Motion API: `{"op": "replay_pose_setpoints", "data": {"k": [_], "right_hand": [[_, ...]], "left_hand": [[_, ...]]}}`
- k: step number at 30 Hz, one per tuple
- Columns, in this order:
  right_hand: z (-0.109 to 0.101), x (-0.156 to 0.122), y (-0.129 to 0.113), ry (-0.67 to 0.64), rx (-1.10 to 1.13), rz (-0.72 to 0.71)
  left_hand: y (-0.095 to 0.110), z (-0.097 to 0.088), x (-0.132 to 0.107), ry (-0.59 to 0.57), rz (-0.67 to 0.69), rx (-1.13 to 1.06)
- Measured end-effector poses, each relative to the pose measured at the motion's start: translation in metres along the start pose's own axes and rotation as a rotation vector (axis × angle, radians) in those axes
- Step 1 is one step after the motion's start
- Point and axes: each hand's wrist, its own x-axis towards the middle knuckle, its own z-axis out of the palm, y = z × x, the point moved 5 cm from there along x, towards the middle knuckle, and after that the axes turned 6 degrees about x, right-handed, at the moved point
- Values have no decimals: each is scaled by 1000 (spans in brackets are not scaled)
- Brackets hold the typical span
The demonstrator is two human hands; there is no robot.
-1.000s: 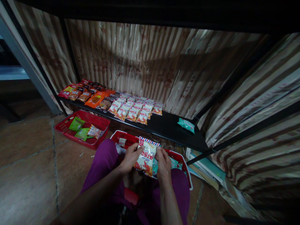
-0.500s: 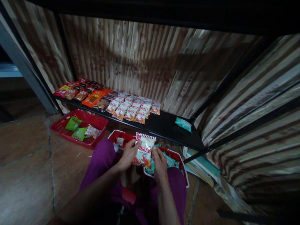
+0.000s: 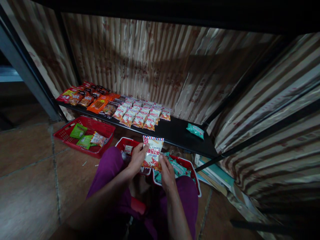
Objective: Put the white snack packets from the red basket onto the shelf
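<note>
Between my two hands is a white snack bag (image 3: 152, 154) with a striped top edge and red lettering, held upright with its front towards me. My left hand (image 3: 137, 159) pinches its left side, the thumb lying on the front. At the lower right edge, my right hand (image 3: 167, 170) grips it with thumb and fingers. Beyond the bag, rows of matching white snack bags (image 3: 140, 116) lie on the black shelf (image 3: 172, 133). Under my hands stand a red basket of teal packets (image 3: 178, 168) and another red basket (image 3: 120, 144) with white bags, partly hidden.
Orange and red snack packs (image 3: 86, 98) fill the shelf's left end; a lone teal packet (image 3: 195, 131) lies near its right end. On the tiled floor, a red basket (image 3: 95, 154) holds green packets. Black posts (image 3: 232, 150) and a striped curtain (image 3: 150, 60) enclose the shelf.
The snack bag and both my hands have moved slightly up and to the left, towards the shelf. My grip looks the same.
</note>
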Motion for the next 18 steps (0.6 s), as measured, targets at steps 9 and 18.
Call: {"op": "replay_pose_setpoints", "data": {"k": [9, 18], "right_hand": [[-6, 2, 3, 80, 45, 0], [-11, 1, 3, 187, 85, 5]], "left_hand": [[5, 6, -2, -105, -79, -75], [-8, 1, -16, -187, -191, -55]]}}
